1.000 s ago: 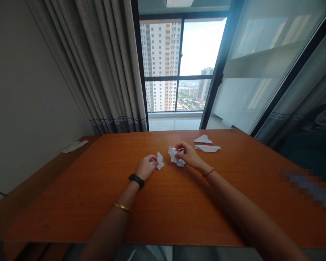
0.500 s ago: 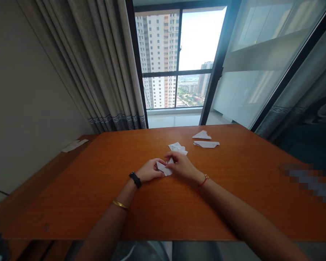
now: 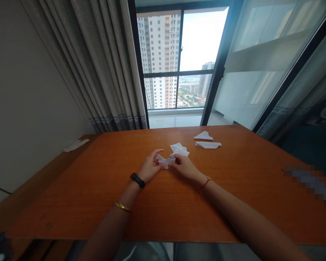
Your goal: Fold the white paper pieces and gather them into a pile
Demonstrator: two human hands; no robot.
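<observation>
Between my two hands is a small piece of folded white paper [image 3: 166,161], its two sides raised like wings with a crease in the middle. My left hand [image 3: 150,167] pinches its left side, the index finger stretched out above it. The right side is gripped between thumb and fingers of my right hand [image 3: 185,166]. Just behind the right hand, another folded paper [image 3: 179,148] with several pointed layers lies on the table. Farther right rest a triangular folded paper [image 3: 203,135] and a long, flat folded paper [image 3: 208,145].
The brown wooden table [image 3: 97,203] reaches toward a glass door and window. A pale strip of paper [image 3: 76,145] lies at the far left edge by the wall. A grey curtain [image 3: 97,65] hangs behind the left side. A blurred patch covers something at the right.
The paper in my hands has gone from a flatter folded shape to one spread into two raised sides. My left index finger has lifted, and my right hand has shifted to the paper's right edge.
</observation>
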